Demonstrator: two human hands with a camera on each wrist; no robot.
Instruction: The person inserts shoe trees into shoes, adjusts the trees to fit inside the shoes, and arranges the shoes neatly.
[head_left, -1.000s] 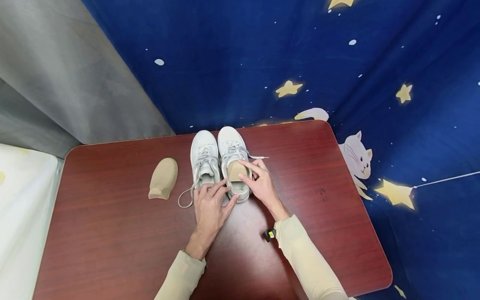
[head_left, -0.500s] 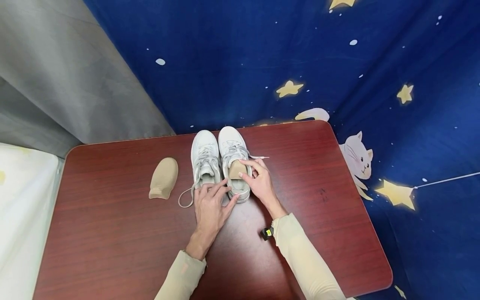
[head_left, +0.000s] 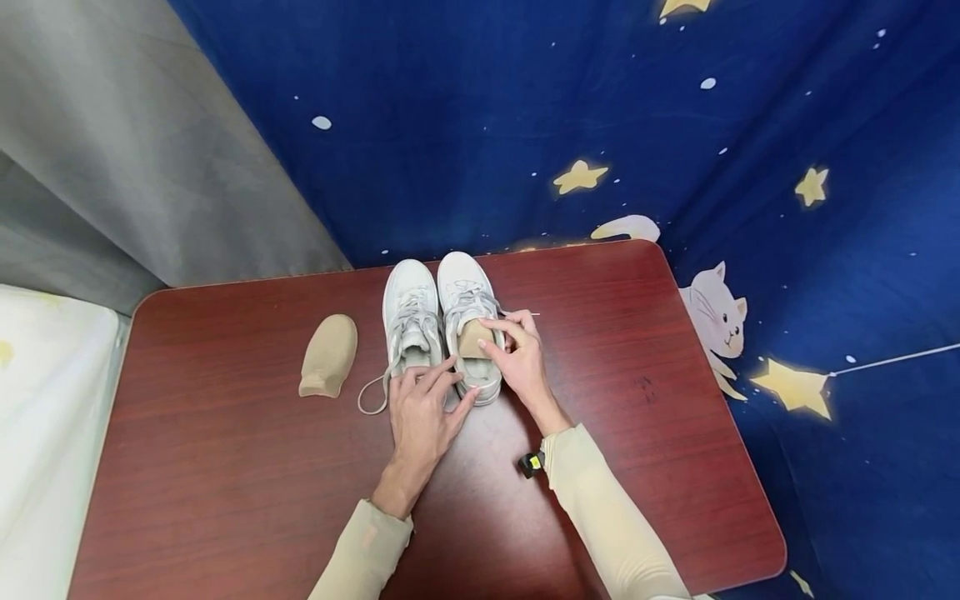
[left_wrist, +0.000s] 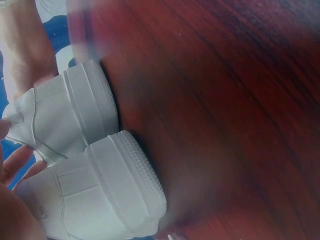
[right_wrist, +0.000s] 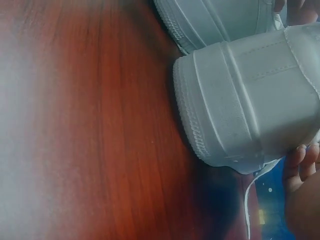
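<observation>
One pad (head_left: 474,343) in a thumb-and-finger pinch of the right hand (head_left: 522,364), down in the opening of the right shoe (head_left: 462,287), with bare lining behind at the heel. Holding that heel with the left hand (head_left: 422,414), thumb and fingers parted and curved about the collar. Looks like mid-fitting, not yet seated. Calls next, probably, for easing forward and pressing flat without a crease. Then, likely, on to the left shoe (head_left: 409,287) with the spare pad (head_left: 330,354), lying apart on the tabletop (head_left: 225,467).
</observation>
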